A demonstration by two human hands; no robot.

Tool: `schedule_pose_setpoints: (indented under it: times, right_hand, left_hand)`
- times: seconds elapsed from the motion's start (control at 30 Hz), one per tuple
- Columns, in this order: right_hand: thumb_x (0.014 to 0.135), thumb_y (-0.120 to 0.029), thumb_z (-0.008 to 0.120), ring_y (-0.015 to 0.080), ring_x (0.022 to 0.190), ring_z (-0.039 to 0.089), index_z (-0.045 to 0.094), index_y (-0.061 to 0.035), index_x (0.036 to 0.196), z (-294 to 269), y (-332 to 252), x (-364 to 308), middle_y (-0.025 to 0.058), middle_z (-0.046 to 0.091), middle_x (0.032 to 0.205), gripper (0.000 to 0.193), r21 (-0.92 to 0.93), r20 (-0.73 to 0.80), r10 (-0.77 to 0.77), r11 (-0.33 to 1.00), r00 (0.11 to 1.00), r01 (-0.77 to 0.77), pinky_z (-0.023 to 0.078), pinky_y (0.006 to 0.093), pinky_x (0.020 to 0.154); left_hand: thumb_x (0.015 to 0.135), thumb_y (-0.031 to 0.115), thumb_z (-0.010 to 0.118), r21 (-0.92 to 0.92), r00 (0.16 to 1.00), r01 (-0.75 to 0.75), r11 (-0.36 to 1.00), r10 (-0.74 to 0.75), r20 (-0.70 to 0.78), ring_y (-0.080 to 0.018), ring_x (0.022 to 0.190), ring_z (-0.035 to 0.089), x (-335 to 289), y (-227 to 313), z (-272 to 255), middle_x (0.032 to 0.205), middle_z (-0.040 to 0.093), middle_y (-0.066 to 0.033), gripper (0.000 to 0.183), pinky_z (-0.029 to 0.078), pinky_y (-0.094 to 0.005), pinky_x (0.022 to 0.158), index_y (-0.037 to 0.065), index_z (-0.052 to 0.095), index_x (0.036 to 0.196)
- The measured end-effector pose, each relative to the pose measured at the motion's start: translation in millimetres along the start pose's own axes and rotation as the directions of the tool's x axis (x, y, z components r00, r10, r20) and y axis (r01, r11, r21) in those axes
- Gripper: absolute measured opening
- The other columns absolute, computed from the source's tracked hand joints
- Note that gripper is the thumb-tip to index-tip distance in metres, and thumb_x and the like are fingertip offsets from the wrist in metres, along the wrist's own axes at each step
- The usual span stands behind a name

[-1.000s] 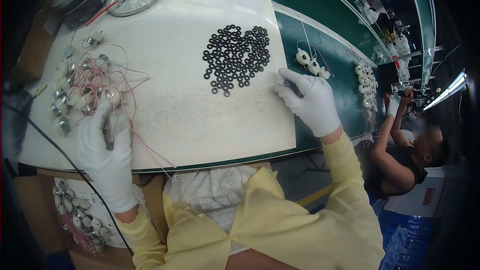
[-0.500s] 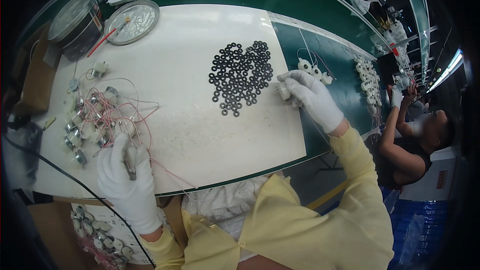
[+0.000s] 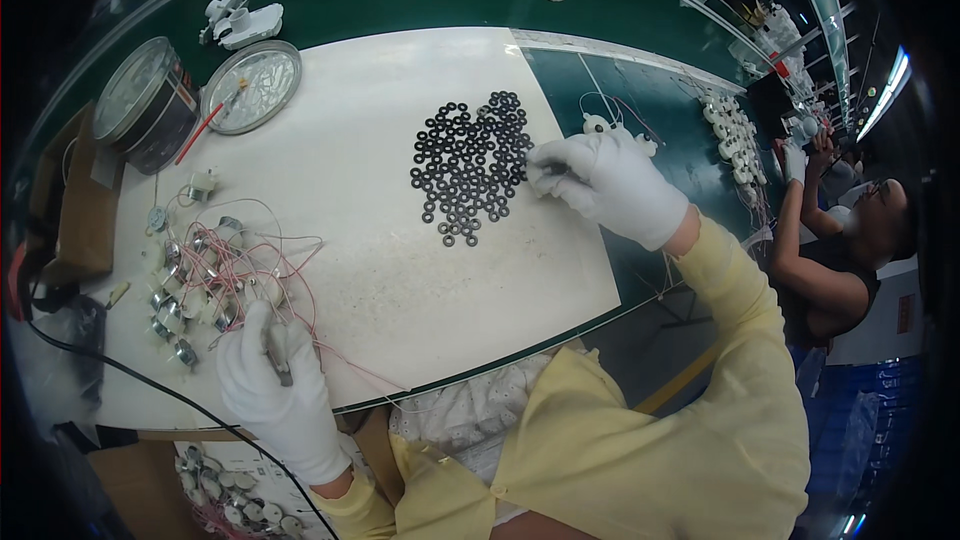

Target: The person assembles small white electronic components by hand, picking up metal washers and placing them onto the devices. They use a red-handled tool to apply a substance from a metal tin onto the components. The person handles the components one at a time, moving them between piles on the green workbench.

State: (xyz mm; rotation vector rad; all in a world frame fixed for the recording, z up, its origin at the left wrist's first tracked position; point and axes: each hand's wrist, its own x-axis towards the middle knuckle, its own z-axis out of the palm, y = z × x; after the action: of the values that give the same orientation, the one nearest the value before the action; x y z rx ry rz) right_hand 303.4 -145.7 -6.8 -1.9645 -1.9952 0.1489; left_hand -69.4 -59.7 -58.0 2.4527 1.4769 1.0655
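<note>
My left hand (image 3: 285, 390), in a white glove, is closed around a narrow grey metal piece (image 3: 277, 352) whose kind I cannot tell. It is beside a tangled heap of small white-and-silver motors (image 3: 172, 315) with thin pink wires (image 3: 270, 258). My right hand (image 3: 610, 185), gloved too, is at the right edge of a spread of small black rings (image 3: 465, 165). Its thumb and fingers are drawn together, and whatever may be between them is hidden. Just beyond that hand, small white motors (image 3: 597, 124) lie on the green surface, partly covered by it.
A tub (image 3: 150, 105) and a round lid (image 3: 285, 80) with a red-handled brush (image 3: 200, 132) stand far left, near a cardboard box (image 3: 85, 210). More white motors (image 3: 732, 145) line the green bench. A co-worker (image 3: 830, 260) is at the right. A black cable (image 3: 150, 380) crosses lower left.
My right hand has moved left to the edge of the black rings; the white motor seen in its fingers earlier no longer shows. The left hand keeps its grip beside the heap. The whole view has shifted slightly.
</note>
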Motion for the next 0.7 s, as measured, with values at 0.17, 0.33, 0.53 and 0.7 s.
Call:
schedule_pose_setpoints:
  times: [0.17, 0.33, 0.53, 0.7]
  right_hand:
    - [0.092, -0.028, 0.070, 0.0250, 0.079, 0.072, 0.072, -0.0136, 0.108, -1, -1, 5, 0.0040, 0.073, 0.082, 0.022, -0.229, 0.074, -0.060, 0.971, 0.995, 0.075, 0.050, 0.0395, 0.077]
    - [0.087, -0.030, 0.073, 0.0270, 0.066, 0.067, 0.072, -0.0146, 0.102, -14, -13, 10, 0.0031, 0.074, 0.079, 0.021, -0.325, 0.202, -0.035, 0.940, 0.979, 0.100, 0.051, 0.0386, 0.078]
    - [0.088, -0.028, 0.071, 0.0247, 0.060, 0.063, 0.070, -0.0151, 0.103, -32, -27, -28, 0.0029, 0.064, 0.069, 0.020, -0.246, 0.358, -0.145, 0.938, 0.922, 0.243, 0.043, 0.0374, 0.058]
    - [0.090, -0.026, 0.069, 0.0261, 0.058, 0.060, 0.070, -0.0133, 0.104, -31, -40, -53, 0.0051, 0.063, 0.068, 0.019, -0.339, 0.346, -0.115, 0.910, 0.931, 0.238, 0.040, 0.0396, 0.054]
  left_hand:
    - [0.084, 0.010, 0.078, -0.009, 1.000, -0.003, 1.000, 0.003, -0.020, -0.0359, 0.094, 0.059, 0, 1, 2, 0.102, 0.062, -0.0155, 0.039, 0.048, -0.0462, 0.082, 0.004, 0.068, 0.121]
    - [0.087, 0.008, 0.074, -0.008, 0.999, -0.008, 1.000, 0.008, -0.034, -0.0350, 0.089, 0.059, -1, 1, 1, 0.099, 0.062, -0.0152, 0.034, 0.048, -0.0452, 0.079, 0.002, 0.067, 0.121]
    - [0.092, 0.006, 0.068, 0.018, 1.000, 0.007, 1.000, -0.008, 0.008, -0.0318, 0.084, 0.058, 0, 2, 0, 0.096, 0.062, -0.0132, 0.030, 0.047, -0.0427, 0.074, 0.001, 0.067, 0.122]
    - [0.094, 0.007, 0.068, 0.001, 1.000, -0.024, 1.000, 0.024, -0.012, -0.0321, 0.095, 0.063, -3, -7, 5, 0.108, 0.068, -0.0140, 0.033, 0.050, -0.0423, 0.082, 0.001, 0.067, 0.127]
